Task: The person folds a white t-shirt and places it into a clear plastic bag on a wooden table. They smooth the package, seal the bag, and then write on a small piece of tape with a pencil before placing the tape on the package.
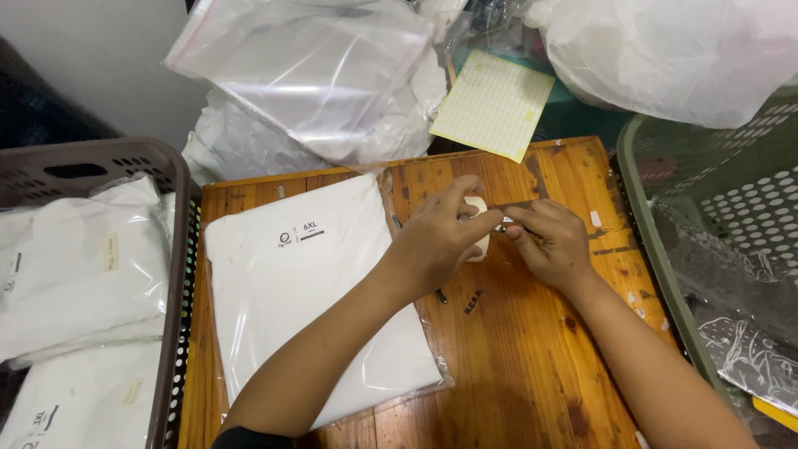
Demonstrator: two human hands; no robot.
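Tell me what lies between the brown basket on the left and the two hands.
In the head view, a folded white garment in a clear bag lies on the wooden table, between the brown basket and the left hand and right hand.

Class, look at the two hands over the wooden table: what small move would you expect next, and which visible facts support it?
Probably pulling a strip free. The left hand grips a small white dispenser while the right hand pinches something thin at its edge. The bagged white garment lies flat beside them, so carrying the strip over to its bag seems likely.
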